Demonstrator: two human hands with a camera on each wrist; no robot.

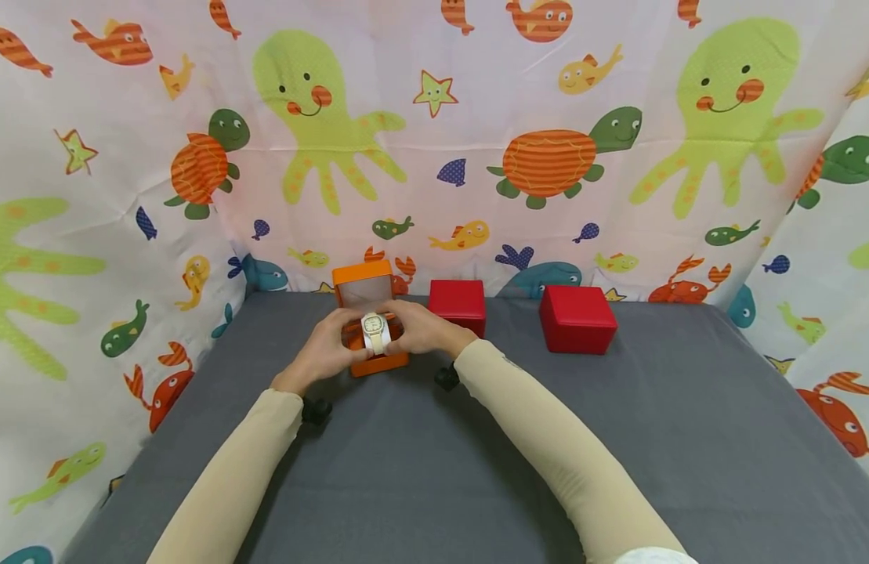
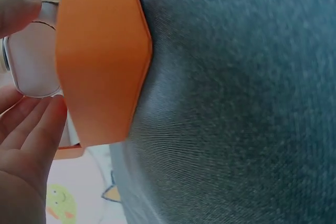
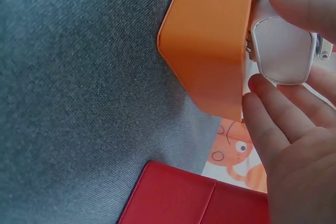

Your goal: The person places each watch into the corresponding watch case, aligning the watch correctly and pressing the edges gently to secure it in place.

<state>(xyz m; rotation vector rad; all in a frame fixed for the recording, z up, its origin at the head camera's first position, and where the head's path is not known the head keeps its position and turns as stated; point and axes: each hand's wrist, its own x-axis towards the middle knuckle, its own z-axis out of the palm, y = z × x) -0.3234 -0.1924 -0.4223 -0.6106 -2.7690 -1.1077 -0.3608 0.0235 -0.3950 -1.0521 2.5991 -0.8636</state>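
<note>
A wristwatch (image 1: 373, 323) with a pale dial and cream strap is wrapped round a white cushion (image 3: 283, 51). My left hand (image 1: 326, 345) and right hand (image 1: 421, 327) grip the cushion from either side, thumbs at the front near the strap and fingers behind. They are at the mouth of an orange watch box (image 1: 379, 366), whose lid (image 1: 363, 272) stands up at the back. In the left wrist view, the cushion's pale end (image 2: 34, 59) shows beside the orange box wall (image 2: 102, 61). Whether the cushion touches the box floor is hidden.
Two closed red boxes stand to the right, one red box (image 1: 458, 305) close to my right hand and another red box (image 1: 578, 319) farther off. Grey cloth (image 1: 420, 470) covers the table. A printed curtain (image 1: 434, 157) hangs behind and at both sides.
</note>
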